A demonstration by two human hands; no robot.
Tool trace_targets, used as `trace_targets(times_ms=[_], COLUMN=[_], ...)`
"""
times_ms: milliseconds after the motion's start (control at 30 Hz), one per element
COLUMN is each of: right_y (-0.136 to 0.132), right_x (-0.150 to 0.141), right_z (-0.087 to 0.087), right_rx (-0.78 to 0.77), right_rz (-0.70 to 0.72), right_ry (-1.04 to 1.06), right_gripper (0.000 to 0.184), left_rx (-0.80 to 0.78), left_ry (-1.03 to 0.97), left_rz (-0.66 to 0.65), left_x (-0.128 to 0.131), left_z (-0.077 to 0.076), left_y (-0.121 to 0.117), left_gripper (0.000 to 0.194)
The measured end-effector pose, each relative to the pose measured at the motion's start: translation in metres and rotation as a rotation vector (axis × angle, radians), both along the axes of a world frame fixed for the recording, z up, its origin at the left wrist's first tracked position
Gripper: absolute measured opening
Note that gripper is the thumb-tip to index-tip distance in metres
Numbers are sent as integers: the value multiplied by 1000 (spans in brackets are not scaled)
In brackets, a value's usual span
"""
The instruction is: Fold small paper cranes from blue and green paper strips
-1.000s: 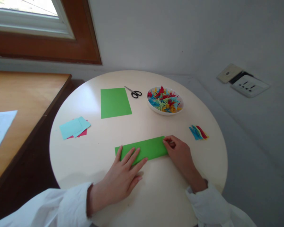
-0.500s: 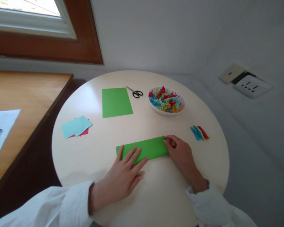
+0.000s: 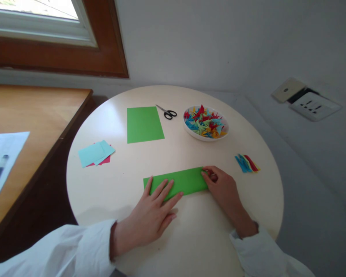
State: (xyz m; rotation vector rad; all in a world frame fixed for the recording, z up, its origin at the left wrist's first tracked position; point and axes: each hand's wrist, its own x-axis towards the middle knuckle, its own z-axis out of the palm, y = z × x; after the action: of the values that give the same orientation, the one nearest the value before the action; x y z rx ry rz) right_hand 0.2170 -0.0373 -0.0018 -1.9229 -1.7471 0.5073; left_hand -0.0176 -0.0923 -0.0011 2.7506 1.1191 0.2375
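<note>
A long green paper strip [image 3: 187,181] lies slightly slanted on the round white table, close in front of me. My left hand [image 3: 151,215] rests flat on its left half with the fingers spread, covering part of the lower edge. At the strip's far right corner, my right hand [image 3: 221,187] pinches the paper between thumb and curled fingers. The hand hides that end of the strip. Whether the strip is one layer or folded, I cannot tell.
Farther back on the table [image 3: 173,154] lie a green sheet [image 3: 145,125], black-handled scissors [image 3: 168,114] and a white bowl [image 3: 200,137] of colourful folded-paper pieces. Light-blue and red paper squares [image 3: 92,154] are at left, narrow coloured folded pieces [image 3: 247,163] at right. A wooden desk [image 3: 31,104] stands beside it.
The whole view has shifted slightly, so everything appears a little farther right. Both hands and the green strip keep the same position on the table.
</note>
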Motion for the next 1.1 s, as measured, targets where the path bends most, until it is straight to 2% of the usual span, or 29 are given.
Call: trace_targets(times_ms=[1100], right_y=[0], right_x=[1], right_z=[-3], right_rx=[33], right_rz=[28], right_ry=[21], right_gripper=[26], left_rx=[25], left_ry=[-6], left_rz=[12], left_x=[-1], left_z=[-6], left_y=[-1], left_gripper=[48])
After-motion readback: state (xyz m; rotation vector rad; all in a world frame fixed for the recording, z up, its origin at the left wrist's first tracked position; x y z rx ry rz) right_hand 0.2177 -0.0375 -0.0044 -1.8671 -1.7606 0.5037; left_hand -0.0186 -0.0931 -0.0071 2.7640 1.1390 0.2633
